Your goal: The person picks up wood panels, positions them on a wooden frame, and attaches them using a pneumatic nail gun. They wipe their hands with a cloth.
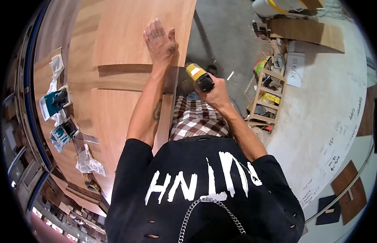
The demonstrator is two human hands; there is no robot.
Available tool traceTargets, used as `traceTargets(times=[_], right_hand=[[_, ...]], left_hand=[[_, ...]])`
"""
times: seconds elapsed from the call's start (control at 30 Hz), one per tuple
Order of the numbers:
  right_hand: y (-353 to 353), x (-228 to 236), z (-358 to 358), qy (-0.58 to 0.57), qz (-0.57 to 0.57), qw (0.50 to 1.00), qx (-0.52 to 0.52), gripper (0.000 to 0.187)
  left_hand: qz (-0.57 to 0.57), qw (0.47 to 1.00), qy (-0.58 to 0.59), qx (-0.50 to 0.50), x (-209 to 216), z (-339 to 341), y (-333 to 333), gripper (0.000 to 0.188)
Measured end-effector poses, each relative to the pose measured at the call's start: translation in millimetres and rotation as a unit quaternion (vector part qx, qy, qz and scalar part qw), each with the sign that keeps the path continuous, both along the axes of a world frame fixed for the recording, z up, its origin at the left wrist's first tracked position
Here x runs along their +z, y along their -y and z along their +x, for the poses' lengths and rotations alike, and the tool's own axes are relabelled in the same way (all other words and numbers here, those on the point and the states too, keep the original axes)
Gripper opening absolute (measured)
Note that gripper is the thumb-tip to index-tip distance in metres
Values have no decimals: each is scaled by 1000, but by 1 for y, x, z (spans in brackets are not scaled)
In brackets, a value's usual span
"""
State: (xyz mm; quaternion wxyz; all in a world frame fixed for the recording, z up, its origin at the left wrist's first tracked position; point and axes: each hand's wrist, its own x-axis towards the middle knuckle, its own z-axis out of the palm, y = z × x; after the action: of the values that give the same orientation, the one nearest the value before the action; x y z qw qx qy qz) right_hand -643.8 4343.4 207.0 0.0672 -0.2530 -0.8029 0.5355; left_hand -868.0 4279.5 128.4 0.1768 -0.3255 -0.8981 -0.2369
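Observation:
My left hand (160, 46) lies flat with fingers stretched out on a light wooden panel (123, 32), close to its right edge. My right hand (216, 94) is wrapped round the grip of a yellow and black cordless drill (195, 73). The drill's nose points at the panel's near right corner; whether its tip touches the wood is too small to tell. A second wooden panel (115, 109) lies nearer to me, with a recessed wooden strip (119, 77) between the two.
On the left of the worktop sit opened teal-and-white boxes (52, 104) and a crumpled plastic bag (90, 162). To the right stand a slatted wooden frame (279, 97) among scraps, a bent plywood sheet (306, 34), a white bucket (267, 8) and a large pale board (318, 101) with handwriting.

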Motion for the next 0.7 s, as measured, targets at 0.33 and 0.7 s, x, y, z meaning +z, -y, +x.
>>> traceTargets(times=[0.33, 0.7], right_hand=[[-2, -6, 0, 11, -18, 1000, -6, 30], [3, 7, 3, -13, 43, 999, -4, 28]], left_hand=[[-18, 999, -21, 25, -2, 0, 2, 64], [-15, 1000, 13, 19, 0, -2, 7, 63]])
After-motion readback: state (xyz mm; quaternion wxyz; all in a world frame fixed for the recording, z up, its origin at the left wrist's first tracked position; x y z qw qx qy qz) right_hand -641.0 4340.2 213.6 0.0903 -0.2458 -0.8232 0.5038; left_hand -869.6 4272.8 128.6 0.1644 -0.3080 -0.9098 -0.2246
